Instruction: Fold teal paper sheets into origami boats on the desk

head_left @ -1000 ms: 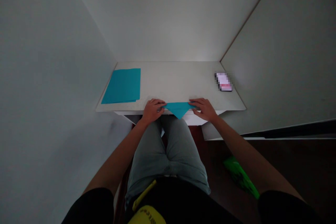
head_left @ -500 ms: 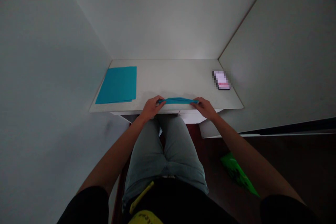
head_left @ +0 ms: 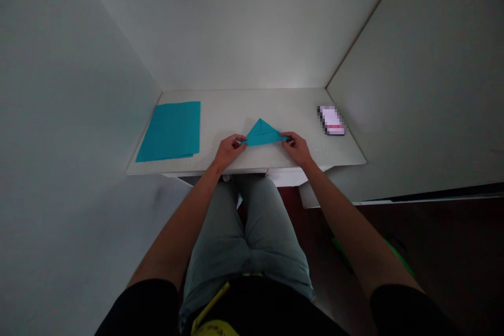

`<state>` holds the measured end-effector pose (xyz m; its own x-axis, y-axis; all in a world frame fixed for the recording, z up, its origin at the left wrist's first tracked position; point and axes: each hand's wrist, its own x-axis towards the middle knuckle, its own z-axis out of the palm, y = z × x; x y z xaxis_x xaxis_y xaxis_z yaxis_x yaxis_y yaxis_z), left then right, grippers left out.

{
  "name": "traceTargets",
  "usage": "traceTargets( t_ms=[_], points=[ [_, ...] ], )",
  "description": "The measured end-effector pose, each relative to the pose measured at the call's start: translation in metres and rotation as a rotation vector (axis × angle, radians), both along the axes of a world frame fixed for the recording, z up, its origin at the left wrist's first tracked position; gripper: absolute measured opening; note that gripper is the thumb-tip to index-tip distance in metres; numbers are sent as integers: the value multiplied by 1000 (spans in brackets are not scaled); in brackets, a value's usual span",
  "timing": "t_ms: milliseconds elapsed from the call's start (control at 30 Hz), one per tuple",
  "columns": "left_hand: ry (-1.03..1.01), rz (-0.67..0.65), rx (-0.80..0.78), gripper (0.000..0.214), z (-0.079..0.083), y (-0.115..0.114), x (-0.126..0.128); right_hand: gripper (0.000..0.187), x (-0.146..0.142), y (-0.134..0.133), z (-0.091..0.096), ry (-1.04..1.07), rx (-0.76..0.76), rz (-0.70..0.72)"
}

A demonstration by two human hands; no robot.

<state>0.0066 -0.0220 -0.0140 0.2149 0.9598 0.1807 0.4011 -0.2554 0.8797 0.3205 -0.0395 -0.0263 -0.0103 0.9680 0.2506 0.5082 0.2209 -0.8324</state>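
Note:
A folded teal paper triangle (head_left: pixel 262 134) lies on the white table (head_left: pixel 252 107) near its front edge, its point aimed away from me. My left hand (head_left: pixel 228 151) pinches the triangle's left corner between its fingers. My right hand (head_left: pixel 296 148) grips the right corner the same way. Fingers cover both corners. On the left of the table lies a stack of teal paper sheets (head_left: pixel 169 131), which neither hand touches.
A phone (head_left: pixel 331 119), blurred by pixelation, lies at the table's right end. White walls close in on the left, back and right. Below the table are my legs in pale denim shorts (head_left: pixel 244 236), with a green object (head_left: pixel 340 251) on the dark floor.
The paper triangle has swung up and over, from hanging past the table's edge to lying on the table with its point away from me. Both hands moved away from the edge with it.

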Motion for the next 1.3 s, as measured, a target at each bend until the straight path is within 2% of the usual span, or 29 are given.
traceTargets(
  t_ms=[133, 267, 567, 633, 800, 967, 1067, 1200, 1300],
  points=[
    [-47, 8, -20, 41, 2, -1, 1, 48, 0, -1, 1, 1, 5, -7],
    [-68, 53, -33, 40, 0, 0, 2, 53, -3, -1, 5, 19, 19, -17],
    [-47, 107, -18, 30, 0, 1, 3, 60, -9, -5, 13, 6, 10, -35],
    [-30, 120, -14, 24, 2, 0, 4, 56, -11, -5, 14, 8, 13, -39],
    [137, 106, 59, 19, 7, -4, 7, 52, -14, -6, 13, -45, 10, -56],
    [313, 76, 125, 21, 9, -5, 10, 64, -16, -10, 10, -107, -13, -42],
    [392, 58, 185, 20, 9, -7, 12, 71, -25, -10, 6, -55, -2, -32],
    [498, 15, 290, 15, 10, -12, 13, 60, -53, -3, 0, 66, 48, -54],
    [538, -3, 409, 8, 8, -14, 14, 45, -74, 4, -3, 74, 42, -173]
  ],
)
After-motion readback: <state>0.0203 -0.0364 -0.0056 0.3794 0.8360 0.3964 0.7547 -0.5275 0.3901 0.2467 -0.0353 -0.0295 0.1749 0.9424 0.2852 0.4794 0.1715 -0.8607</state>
